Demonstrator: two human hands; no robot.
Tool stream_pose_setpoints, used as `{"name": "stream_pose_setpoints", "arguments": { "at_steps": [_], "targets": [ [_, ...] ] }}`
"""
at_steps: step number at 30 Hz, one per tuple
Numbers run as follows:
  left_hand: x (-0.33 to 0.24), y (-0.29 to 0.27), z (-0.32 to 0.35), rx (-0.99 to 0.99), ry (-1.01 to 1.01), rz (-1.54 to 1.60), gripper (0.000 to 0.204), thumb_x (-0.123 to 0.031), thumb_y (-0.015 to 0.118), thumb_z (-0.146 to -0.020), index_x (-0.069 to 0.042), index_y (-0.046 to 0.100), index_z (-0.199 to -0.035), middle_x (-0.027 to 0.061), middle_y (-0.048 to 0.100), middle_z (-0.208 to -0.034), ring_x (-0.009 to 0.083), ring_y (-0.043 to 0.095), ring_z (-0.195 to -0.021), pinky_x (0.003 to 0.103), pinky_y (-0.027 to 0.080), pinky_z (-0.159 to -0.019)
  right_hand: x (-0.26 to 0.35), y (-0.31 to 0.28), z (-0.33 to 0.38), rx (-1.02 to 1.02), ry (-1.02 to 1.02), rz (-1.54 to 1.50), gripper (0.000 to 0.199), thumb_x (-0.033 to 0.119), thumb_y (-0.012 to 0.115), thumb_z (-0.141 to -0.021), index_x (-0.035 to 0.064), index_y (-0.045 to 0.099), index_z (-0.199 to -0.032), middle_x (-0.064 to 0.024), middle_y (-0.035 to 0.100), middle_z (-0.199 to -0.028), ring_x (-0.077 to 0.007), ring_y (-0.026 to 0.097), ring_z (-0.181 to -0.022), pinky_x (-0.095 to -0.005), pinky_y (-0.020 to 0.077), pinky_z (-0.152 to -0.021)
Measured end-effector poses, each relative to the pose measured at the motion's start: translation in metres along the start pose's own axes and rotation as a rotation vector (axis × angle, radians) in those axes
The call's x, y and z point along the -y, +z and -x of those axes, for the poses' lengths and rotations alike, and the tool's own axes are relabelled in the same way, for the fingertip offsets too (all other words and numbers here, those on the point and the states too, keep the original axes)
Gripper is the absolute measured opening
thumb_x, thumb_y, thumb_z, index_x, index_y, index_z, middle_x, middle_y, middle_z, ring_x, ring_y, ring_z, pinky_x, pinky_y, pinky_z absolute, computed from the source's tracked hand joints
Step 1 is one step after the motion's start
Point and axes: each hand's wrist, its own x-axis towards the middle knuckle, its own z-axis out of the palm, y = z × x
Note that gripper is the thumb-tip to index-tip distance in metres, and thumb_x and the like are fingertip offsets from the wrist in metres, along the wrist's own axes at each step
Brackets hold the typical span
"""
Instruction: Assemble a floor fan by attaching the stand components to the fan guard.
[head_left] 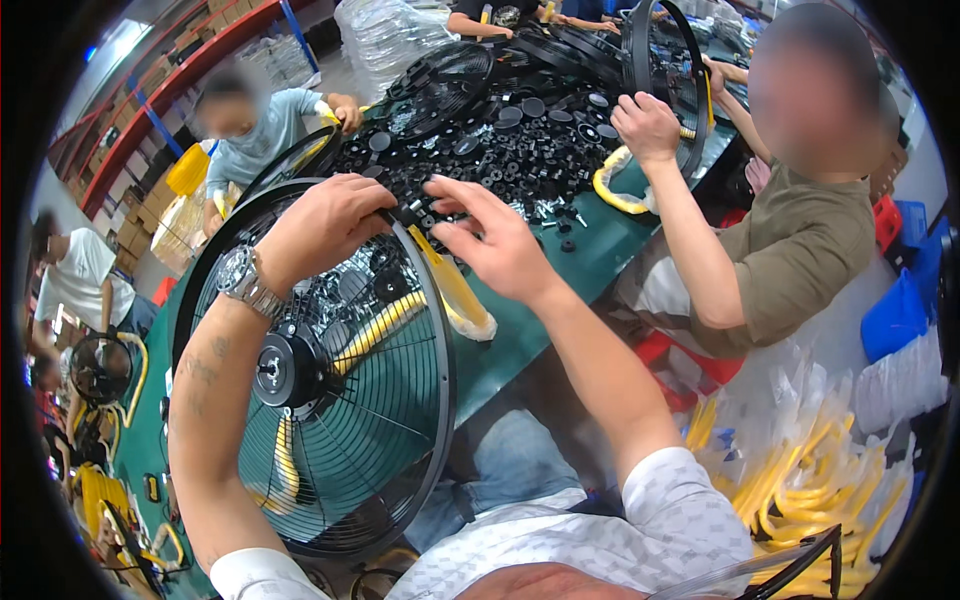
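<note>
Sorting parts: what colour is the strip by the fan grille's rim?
Yellow strip, clearest in the head view.

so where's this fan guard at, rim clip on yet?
Done, by the look: the wire fan guard has its black rim and centre hub on. In hand: left hand and right hand meet at a small black clip on the top rim; whether it is seated cannot be told. Left: the yellow strip hangs loose off the rim.

Fan assembly workshop — green bench (520, 330), black fan guards (340, 400), heaped black parts (500, 150), seated workers
</note>
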Motion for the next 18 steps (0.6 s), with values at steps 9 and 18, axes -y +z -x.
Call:
{"name": "stream_pose_setpoints", "arguments": {
  "at_steps": [9, 18],
  "targets": [
    [0.001, 0.006, 0.001, -0.012, -0.072, 0.011, 0.018, -0.015, 0.068, -0.08, -0.004, 0.062, -0.092, 0.0119, 0.064, -0.087, 0.0308, 0.061, -0.088, 0.04, 0.049, -0.078, -0.006, 0.009, -0.032, 0.277, 0.073, -0.033, 0.021, 0.008, 0.065, -0.09, -0.001, 0.065, -0.109, -0.005, 0.065, -0.095, -0.0093, 0.061, -0.083, -0.0242, 0.0505, -0.076],
    [-0.003, 0.008, -0.001, -0.028, -0.045, -0.001, 0.022, -0.007, 0.07, -0.075, -0.002, 0.06, -0.094, 0.0133, 0.063, -0.092, 0.0332, 0.06, -0.091, 0.041, 0.048, -0.083, -0.035, 0.0, -0.022, 0.227, 0.359, -0.441, 0.047, 0.018, 0.063, -0.093, 0.0017, 0.046, -0.133, -0.004, 0.059, -0.115, -0.0095, 0.055, -0.102, -0.0264, 0.0472, -0.09]
  ]
}}
